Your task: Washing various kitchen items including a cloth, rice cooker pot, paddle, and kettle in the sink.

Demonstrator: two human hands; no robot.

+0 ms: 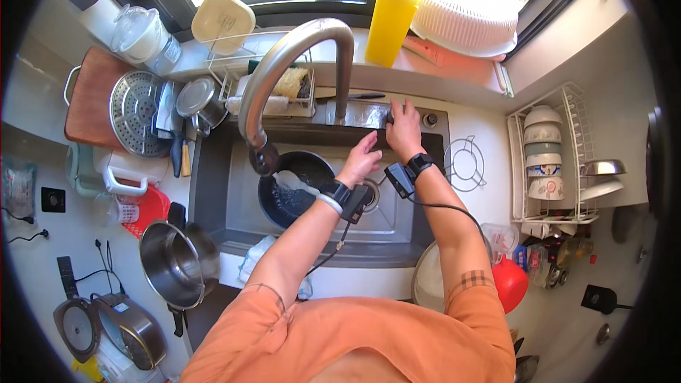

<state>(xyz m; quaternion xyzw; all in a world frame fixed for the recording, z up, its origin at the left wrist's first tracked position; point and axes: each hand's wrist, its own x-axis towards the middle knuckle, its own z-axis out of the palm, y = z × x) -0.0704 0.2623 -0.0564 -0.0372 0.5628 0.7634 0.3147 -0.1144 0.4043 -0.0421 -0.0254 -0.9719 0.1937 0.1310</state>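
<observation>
My right hand [404, 126] is at the back ledge of the sink [393, 218], its fingers around a dark knob [390, 117] that they partly hide. My left hand [363, 160] hangs over the sink with fingers apart, holding nothing. To its left, a dark round pan [271, 202] rests in the basin with water in it. A stream of water [290, 181] falls into the pan from the curved metal faucet [324, 26]. The drain [371, 194] shows just below my left hand.
A wire caddy with sponges [290, 83] and a yellow pump bottle [392, 18] stand behind the sink. On the left are a steamer plate [137, 111], knives [177, 154] and a steel pot [173, 258]. A round wire trivet [451, 162] and a bowl rack [513, 170] are right.
</observation>
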